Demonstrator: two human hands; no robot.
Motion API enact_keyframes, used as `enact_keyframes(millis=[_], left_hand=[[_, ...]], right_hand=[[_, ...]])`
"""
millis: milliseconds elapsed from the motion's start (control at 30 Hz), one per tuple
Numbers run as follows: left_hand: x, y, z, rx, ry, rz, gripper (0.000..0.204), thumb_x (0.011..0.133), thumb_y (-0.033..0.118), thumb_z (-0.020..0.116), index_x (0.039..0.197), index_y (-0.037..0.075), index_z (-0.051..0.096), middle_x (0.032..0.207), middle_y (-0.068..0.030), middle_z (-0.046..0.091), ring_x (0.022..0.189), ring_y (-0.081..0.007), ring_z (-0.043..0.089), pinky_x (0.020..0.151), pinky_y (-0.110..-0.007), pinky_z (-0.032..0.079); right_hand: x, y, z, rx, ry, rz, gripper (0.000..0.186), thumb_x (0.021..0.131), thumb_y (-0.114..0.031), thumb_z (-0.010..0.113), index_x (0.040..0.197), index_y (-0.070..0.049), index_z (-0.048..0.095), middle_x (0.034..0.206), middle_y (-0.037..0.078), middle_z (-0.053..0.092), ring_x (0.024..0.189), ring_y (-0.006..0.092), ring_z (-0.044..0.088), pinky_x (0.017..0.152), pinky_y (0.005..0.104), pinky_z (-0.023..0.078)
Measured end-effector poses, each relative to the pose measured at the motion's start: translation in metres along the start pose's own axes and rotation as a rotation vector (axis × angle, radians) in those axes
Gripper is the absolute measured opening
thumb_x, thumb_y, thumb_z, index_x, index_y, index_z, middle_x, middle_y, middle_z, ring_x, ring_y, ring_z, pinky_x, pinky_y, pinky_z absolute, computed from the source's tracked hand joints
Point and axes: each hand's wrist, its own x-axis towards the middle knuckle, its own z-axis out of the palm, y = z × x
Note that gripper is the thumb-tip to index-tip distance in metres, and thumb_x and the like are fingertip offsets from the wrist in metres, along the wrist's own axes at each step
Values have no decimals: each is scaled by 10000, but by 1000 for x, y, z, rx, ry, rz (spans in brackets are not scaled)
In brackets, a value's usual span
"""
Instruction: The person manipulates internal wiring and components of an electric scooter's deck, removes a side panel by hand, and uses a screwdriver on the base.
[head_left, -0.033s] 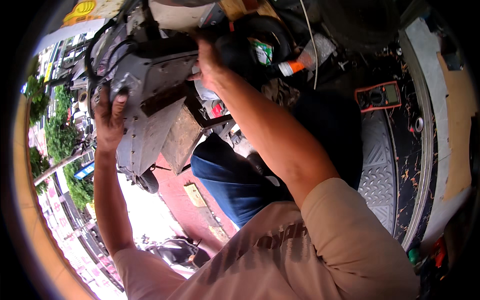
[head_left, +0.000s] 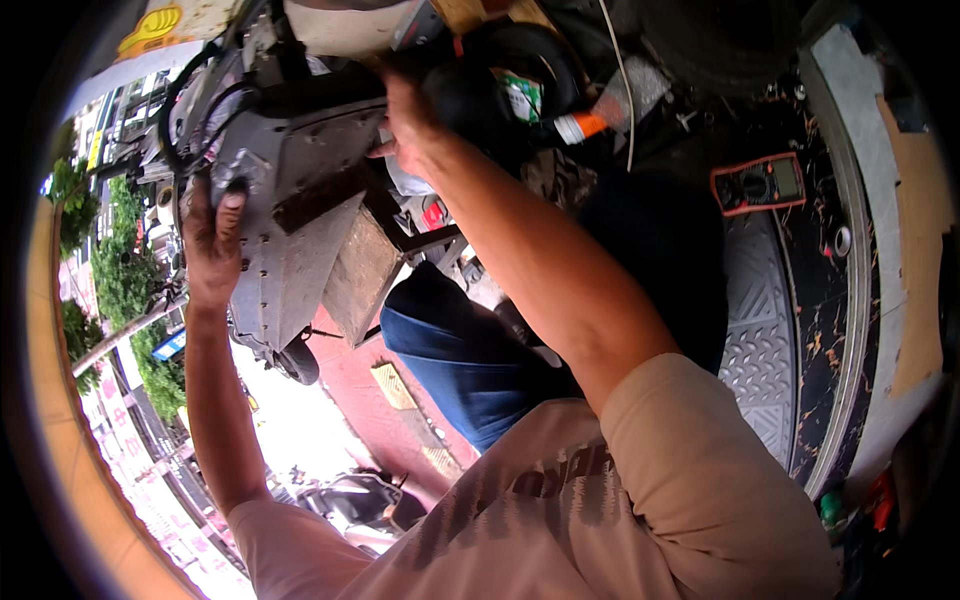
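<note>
Left hand: my left hand (head_left: 212,250) lies spread against the grey metal housing (head_left: 290,200), fingers curled over its left edge, gripping it.
Right hand: my right hand (head_left: 408,115) reaches to the top of the housing by a black rounded part (head_left: 470,95); I cannot tell how far it is closed or what it grips.
Housing: upper left of view, tilted, black cables (head_left: 200,90) looping over its top.
Wooden block: a wooden block (head_left: 360,275) sits just under the housing.
Meter: an orange-edged multimeter (head_left: 758,184) lies on the dark floor (head_left: 840,290), well apart to the right.
Knee: my blue-trousered knee (head_left: 460,350) is below the housing.
</note>
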Motion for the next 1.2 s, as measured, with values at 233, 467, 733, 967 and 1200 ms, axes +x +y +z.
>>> enact_keyframes(millis=[233, 467, 733, 967, 1200], left_hand=[[-6, -14, -6, 94, 73, -31, 589, 1072, 331, 596, 1461, -94, 471, 1233, -105, 672, 1105, -169, 588, 1016, -263, 419], [-1, 13, -1, 74, -27, -36, 576, 1086, 284, 572, 1469, -125, 439, 1260, -114, 641, 1110, -160, 562, 1014, -271, 417], [6, 31, -1, 23, -48, 123, 463, 1063, 335, 601, 1331, -39, 554, 993, -113, 707, 898, -180, 609, 860, -293, 489], [-3, 30, -4, -98, -103, 23, 541, 1086, 383, 540, 1417, -42, 499, 1122, -147, 655, 1005, -191, 578, 929, -307, 460], [-18, 15, -19, -137, -185, 4, 614, 1055, 380, 603, 1502, -14, 454, 1205, -147, 676, 1037, -173, 623, 946, -305, 480]], right_hand=[[15, 6, -15, 61, -196, 113, 769, 939, -658, 533, 1513, -147, 493, 1518, 143, 532, 1412, 395, 448, 1127, 711, 264], [26, -1, -23, 61, -351, 136, 759, 961, -657, 512, 1504, -128, 490, 1521, 130, 538, 1429, 364, 438, 1155, 703, 222], [40, -21, -15, -671, -123, -266, 512, 1007, -473, 537, 1258, -53, 686, 1322, 176, 668, 1233, 316, 606, 1009, 435, 448], [19, -25, 41, -714, 139, -1146, 583, 1026, -527, 507, 747, -24, 597, 686, 173, 557, 735, 378, 587, 764, 445, 482], [-25, -52, 78, -830, -475, -1035, 622, 863, -634, 742, 945, -19, 701, 765, 91, 699, 821, 234, 702, 779, 334, 540]])
